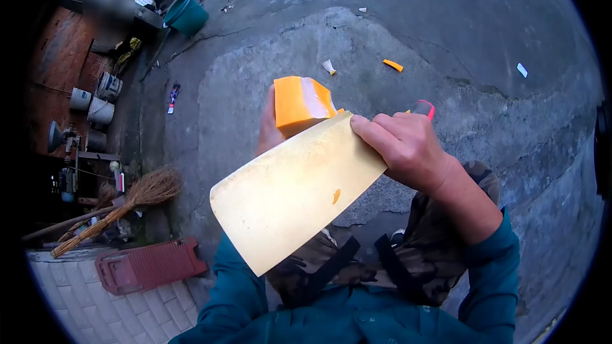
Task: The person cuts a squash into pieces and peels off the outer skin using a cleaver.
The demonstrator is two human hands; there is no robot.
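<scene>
A block of orange flesh (294,103), pumpkin-like with a pale patch of rind on its right side, is held up by my left hand (270,129). That hand is mostly hidden behind the block and the blade. My right hand (405,148) is closed on a wide cleaver (296,191), at the blade's right end. The blade slants down to the left, its upper edge against or just in front of the block's lower right side. A small orange scrap (336,196) sticks to the blade. Something pink-red (428,109) shows behind my right hand.
Peel pieces (393,65) lie on the concrete floor (255,83). At the left are a green bucket (186,16), white pails (101,111), a straw broom (143,194) and a dark red plastic washboard (152,266). A blurred round shape is at the upper left.
</scene>
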